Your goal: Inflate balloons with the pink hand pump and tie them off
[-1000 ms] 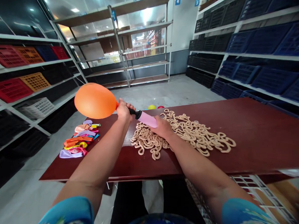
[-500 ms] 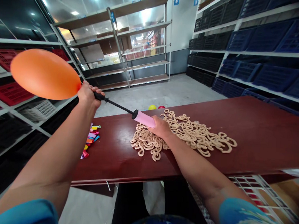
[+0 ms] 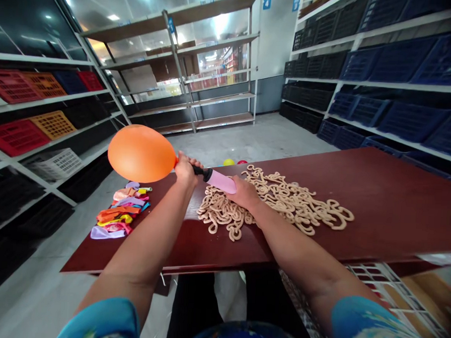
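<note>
While shelves (image 3: 215,8) stand behind, glossy table (image 3: 394,198) bears balloons (image 3: 121,211).

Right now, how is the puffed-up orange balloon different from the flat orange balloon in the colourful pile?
The puffed-up, egg-shaped orange balloon is full and smooth; the flat orange balloon is limp. The full one looks much bigger than the limp one. The left hand holds the full one up by its neck, while the limp one lies among other balloons on the dark red table. Both are orange.
</note>
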A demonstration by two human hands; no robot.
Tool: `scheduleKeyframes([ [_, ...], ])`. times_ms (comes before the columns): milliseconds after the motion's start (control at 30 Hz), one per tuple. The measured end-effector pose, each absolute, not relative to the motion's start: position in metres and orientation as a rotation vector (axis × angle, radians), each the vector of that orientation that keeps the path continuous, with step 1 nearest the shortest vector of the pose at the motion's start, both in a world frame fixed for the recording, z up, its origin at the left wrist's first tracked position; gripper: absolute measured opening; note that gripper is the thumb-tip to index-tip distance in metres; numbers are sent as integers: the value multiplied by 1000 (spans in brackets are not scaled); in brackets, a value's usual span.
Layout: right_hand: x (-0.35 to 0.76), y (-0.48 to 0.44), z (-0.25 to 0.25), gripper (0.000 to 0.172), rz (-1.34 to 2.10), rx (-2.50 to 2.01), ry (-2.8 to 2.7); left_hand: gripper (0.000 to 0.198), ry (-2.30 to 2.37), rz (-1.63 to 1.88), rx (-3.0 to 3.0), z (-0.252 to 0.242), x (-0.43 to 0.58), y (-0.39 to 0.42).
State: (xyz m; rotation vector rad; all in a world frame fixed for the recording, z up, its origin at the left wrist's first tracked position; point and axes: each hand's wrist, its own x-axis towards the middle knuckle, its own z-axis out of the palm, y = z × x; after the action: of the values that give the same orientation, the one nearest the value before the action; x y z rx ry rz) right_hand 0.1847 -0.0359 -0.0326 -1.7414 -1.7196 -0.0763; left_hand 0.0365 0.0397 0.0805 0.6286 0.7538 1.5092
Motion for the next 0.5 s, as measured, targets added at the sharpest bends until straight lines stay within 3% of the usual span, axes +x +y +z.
scheduleKeyframes([
  [167, 182, -37, -32, 47, -83, -1707, -1717, 43, 773, 1520, 685, 99, 18, 40],
  [500, 179, -35, -29, 42, -37, -1696, -1732, 38, 746, 1630, 775, 186, -55, 65],
])
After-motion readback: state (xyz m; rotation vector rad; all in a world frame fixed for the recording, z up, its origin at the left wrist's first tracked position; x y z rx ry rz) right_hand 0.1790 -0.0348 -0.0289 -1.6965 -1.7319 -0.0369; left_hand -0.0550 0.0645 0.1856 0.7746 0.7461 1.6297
